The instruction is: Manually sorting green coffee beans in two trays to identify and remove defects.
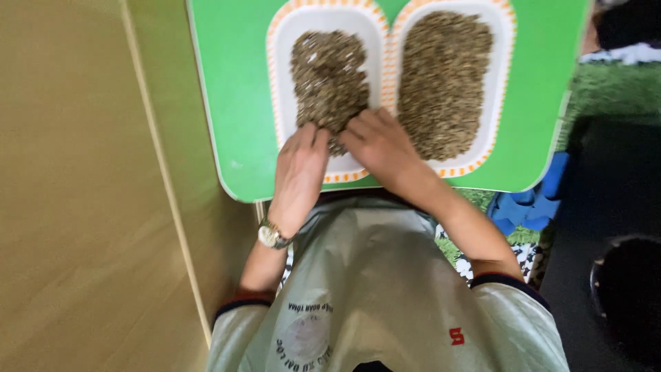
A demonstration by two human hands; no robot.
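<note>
Fingers of both my hands rest on the near end of the seed pile (329,79) in the left tray (281,83).

Head view. Left hand (299,176): palm down, fingers loosely curled and close together, tips touching the lower edge of the pile; I cannot tell whether any seeds are pinched under them. Wristwatch (270,235) on that wrist. Right hand (380,146): also palm down, fingers bent, tips in the same pile just beside the left hand's; nothing visibly gripped, underside hidden. The second pile (444,79) fills the right tray (501,83) and is untouched. The two white trays with orange-striped rims sit side by side, rims touching, on the green tabletop (234,89).

Judgement on technique: light, flat fingertip strokes suit small loose seeds; spread thin and draw toward the bare white near end of the left tray, keeping the pull short of the rim.

Edges and room: the tray's near rim lies close to the tabletop's front edge, right above my lap, so spill risk is nearest there. The shared rim between trays is low; a sideways sweep could carry seeds across. Bare green to the left gives elbow room; a tan wall (76,193) bounds that side. Blue sandals (533,200) lie on the floor at right, well apart.
</note>
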